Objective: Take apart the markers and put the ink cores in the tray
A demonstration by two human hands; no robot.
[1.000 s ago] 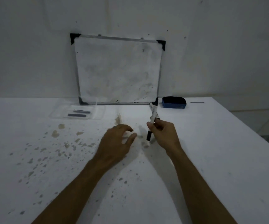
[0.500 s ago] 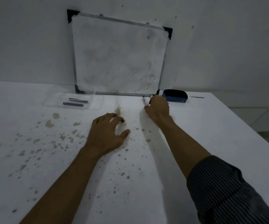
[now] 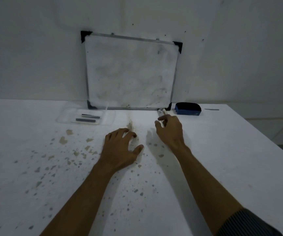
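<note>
Two white markers point(image 3: 161, 112) lie side by side on the table at the foot of the whiteboard, black ends toward it. My right hand point(image 3: 170, 132) hovers just in front of them with fingers loosely curled and apart; its fingertips cover the markers' near ends, and no firm grip shows. My left hand point(image 3: 120, 150) rests palm down on the table with fingers spread, holding nothing. A clear plastic tray point(image 3: 62, 117) sits at the back left, holding a thin dark ink core point(image 3: 90, 116) and a thicker grey one point(image 3: 85, 120).
A whiteboard point(image 3: 130, 72) leans on the wall behind the markers. A blue eraser point(image 3: 187, 109) stands to its right, with a thin dark strip point(image 3: 211, 109) beyond it. The white table point(image 3: 231, 150) is speckled with stains and ends at the right.
My right hand carried a marker from mid-table to the whiteboard's foot, laid it beside another, and has drawn back a little. The left hand stayed resting on the table.
</note>
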